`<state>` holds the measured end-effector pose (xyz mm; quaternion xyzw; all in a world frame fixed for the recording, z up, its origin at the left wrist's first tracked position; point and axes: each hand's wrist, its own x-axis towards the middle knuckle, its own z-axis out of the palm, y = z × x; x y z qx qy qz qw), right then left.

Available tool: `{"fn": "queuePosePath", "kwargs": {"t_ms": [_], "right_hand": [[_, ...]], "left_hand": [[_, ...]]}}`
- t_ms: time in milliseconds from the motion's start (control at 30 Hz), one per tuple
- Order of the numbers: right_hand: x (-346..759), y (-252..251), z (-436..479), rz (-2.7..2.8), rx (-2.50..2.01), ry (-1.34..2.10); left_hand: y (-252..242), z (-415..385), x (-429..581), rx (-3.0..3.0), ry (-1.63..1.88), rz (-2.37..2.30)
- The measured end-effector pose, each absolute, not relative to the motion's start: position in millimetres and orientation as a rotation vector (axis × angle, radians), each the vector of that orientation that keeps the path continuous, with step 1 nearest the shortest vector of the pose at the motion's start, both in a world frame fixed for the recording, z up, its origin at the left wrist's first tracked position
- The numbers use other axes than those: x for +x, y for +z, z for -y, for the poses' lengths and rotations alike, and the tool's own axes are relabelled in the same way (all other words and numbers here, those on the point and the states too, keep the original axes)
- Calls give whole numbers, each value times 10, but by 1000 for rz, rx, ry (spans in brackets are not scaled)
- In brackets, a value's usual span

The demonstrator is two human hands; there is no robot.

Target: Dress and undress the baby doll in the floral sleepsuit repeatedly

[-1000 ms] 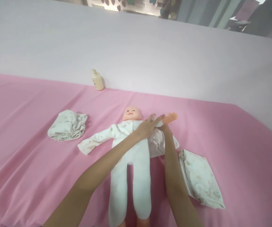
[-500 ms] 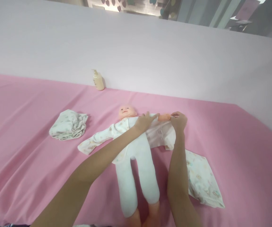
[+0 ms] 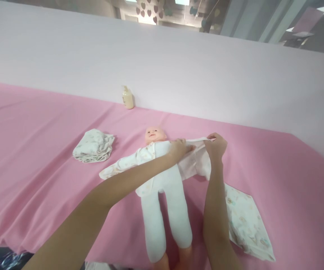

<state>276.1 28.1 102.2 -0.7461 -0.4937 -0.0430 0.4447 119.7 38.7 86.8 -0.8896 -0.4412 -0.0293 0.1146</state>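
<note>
A baby doll lies face up on the pink sheet, dressed in a white patterned top and white leggings. My left hand rests on the doll's shoulder, fingers curled on the cloth of the garment. My right hand pinches the open edge of the white sleeve, holding it stretched over the doll's arm, which is hidden inside. The doll's other sleeve lies spread to the left.
A crumpled white cloth lies left of the doll. A folded patterned cloth lies under my right forearm. A cream pump bottle stands at the back against the pale wall. The sheet's front edge runs lower left.
The doll's bare hand, visible a second ago, is now covered by the sleeve. My right hand came up from under the arm to grip the sleeve end. The view shifted slightly.
</note>
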Motion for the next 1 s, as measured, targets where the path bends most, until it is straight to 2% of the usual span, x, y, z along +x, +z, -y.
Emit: {"fn": "queuePosePath", "kwargs": {"t_ms": [167,333,433,500,567,667,733,900,1000], "right_hand": [[2631,1122,-230,1441,-1875,-31],[2623,1246,-61,1636,-2131,478],[2558,1334,3,1814,-1944,823],[2477,1391,23,1969,-1727,933],[2360,1431,28,2125,-1542,938],[2110,1432,26,2329,-1352,945],[1909,1387,36,2448,-1284,955],[1528,1281,151,2616,-1330,836],[1487,1328,257,2659,-1329,795]], "left_hand": [[767,-513,1278,-2692,-62,1199],[782,-737,1274,-2947,-148,1407],[901,-875,1237,-3250,56,1620],[993,-988,1168,-3395,144,1645],[1066,-1102,1074,-3589,65,1700],[1111,-1200,953,-3910,-352,1942],[1104,-1178,915,-3888,-528,2017],[1094,-884,910,-3335,-31,1724],[1171,-751,882,-3067,33,1484]]}}
